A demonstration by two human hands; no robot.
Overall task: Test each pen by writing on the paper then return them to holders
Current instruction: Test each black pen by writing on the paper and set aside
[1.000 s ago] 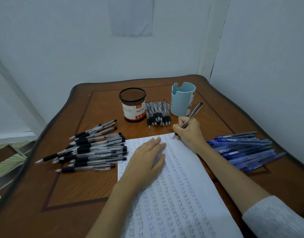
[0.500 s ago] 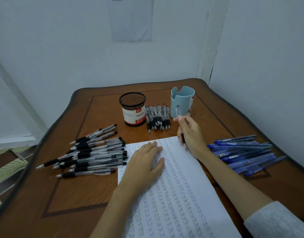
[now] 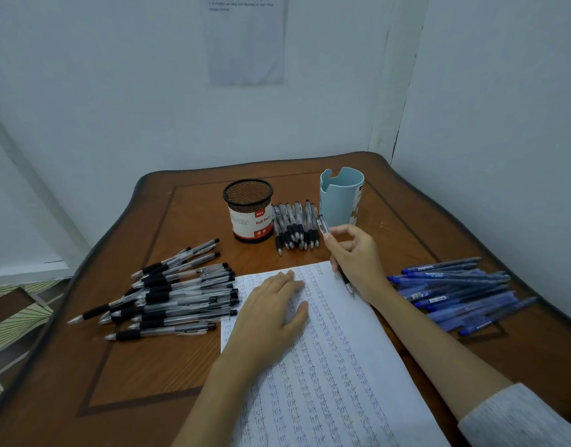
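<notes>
Pen under test, clear-barrelled with black grip [image 3: 337,258]: clasped in the right hand [image 3: 355,259], tip now down and toward the wrist beside the paper's right edge, clicker end up by the fingertips. A second ago it stood in writing pose with its tip on the sheet; it has since been flipped and lifted off. Judgement: this pen's mark is made, and it is on its way to be laid down or stowed.

Item, white sheet of paper covered in rows of handwritten "test" [image 3: 326,366]: nearest the wearer, pinned flat as before by the left hand [image 3: 271,317], palm down and splayed, gripping nothing.

Item, heap of black-grip clear pens [image 3: 168,295]: left of the sheet, unmoved.

Item, heap of blue pens [image 3: 455,291]: right of the sheet, just beyond the right forearm.

Item, short row of black-grip pens [image 3: 295,225]: beyond the sheet, between the two holders, just beside the held pen's upper end.

Item, black mesh cylinder holder with red-and-white label [image 3: 249,214]: no pens visible inside.

Item, pale blue plastic cup holder with notched rim [image 3: 341,196]: likewise apparently vacant. Returning to holders looks not yet begun.

Item, brown wooden table with inlaid border [image 3: 148,366].
</notes>
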